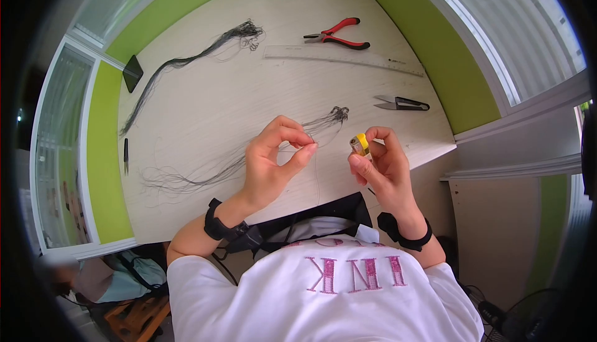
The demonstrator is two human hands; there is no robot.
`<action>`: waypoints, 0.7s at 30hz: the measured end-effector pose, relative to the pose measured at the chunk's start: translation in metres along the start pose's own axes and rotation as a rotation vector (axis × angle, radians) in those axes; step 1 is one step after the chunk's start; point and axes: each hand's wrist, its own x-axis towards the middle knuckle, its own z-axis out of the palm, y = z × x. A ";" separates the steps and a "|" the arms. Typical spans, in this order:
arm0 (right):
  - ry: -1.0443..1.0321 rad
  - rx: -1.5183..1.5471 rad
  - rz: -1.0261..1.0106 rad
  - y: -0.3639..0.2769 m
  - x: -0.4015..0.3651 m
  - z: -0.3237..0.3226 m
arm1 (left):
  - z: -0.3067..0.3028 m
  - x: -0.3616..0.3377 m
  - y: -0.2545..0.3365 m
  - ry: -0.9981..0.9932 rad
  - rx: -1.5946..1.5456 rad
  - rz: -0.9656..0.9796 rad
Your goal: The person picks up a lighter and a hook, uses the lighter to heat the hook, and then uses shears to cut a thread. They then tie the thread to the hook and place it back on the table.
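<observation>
My left hand (277, 158) is raised above the table, its thumb and index finger pinched on a thin thread that hangs down from the fingertips. My right hand (387, 166) holds a small yellow and metallic lighter (360, 145) between thumb and fingers, a short way right of the left fingertips and apart from them. Behind and below my left hand lies a loose bundle of thin dark threads (230, 169), its knotted end (339, 114) between the two hands and farther back.
A thicker dark thread bundle (180, 62) lies at the back left. Red-handled pliers (339, 36), a clear ruler (342, 58) and black thread snips (403, 102) lie at the back right. Tweezers (126, 157) and a dark flat device (132, 74) are at the left edge.
</observation>
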 end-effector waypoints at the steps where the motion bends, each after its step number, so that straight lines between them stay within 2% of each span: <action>1: 0.006 0.079 0.023 0.001 0.003 0.004 | 0.000 -0.001 0.000 -0.004 0.004 -0.003; 2: 0.008 0.084 0.025 0.003 0.007 0.005 | 0.000 -0.003 0.001 -0.001 -0.005 -0.013; 4: -0.116 0.149 0.023 0.008 0.014 0.008 | -0.002 -0.005 0.002 0.001 -0.011 -0.025; 7: -0.039 0.327 0.017 0.002 0.014 0.024 | -0.005 -0.008 0.003 0.009 0.000 -0.007; 11: -0.040 0.234 0.005 0.005 0.013 0.027 | -0.008 -0.009 0.004 0.006 0.003 -0.010; 13: -0.116 0.219 0.061 0.010 0.011 0.028 | -0.009 -0.011 0.004 0.002 0.000 -0.014; 17: -0.017 0.178 0.221 0.008 0.008 0.038 | -0.010 -0.013 0.003 0.015 0.003 -0.012; 21: -0.013 0.120 0.245 0.008 0.007 0.039 | -0.009 -0.015 0.004 -0.002 0.001 0.015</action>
